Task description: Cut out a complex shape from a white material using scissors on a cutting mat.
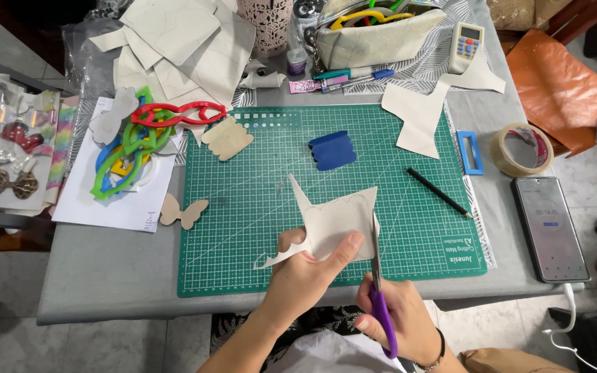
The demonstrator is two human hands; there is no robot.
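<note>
Pinching a pale cut sheet (333, 222) in my left hand (305, 273), I have the thumb pressed on top and the fingers curled under it, a closed grip holding the piece just above the green cutting mat (243, 207). My right hand (399, 321) is closed through the purple handles of the scissors (379, 290), and the blades point away from me and meet the sheet's right edge.

Everything else I place from the mat. On its far half lies a dark blue scalloped piece (332, 150), and at its far left corner a tan scalloped piece (227, 138). A black pencil (439, 193) lies slanted on its right part. A pale offcut (426, 110) overlaps the far right corner. Just off the right edge sit a small blue frame (470, 152), then a roll of tape (521, 149), then a phone (549, 228) near the edge of the grey table (98, 276). Left of the mat are a tan butterfly shape (184, 211) and a heap of coloured plastic templates (139, 145) on white paper. Beyond the mat stand a stack of pale sheets (181, 41) and a quilted pouch (374, 38).
</note>
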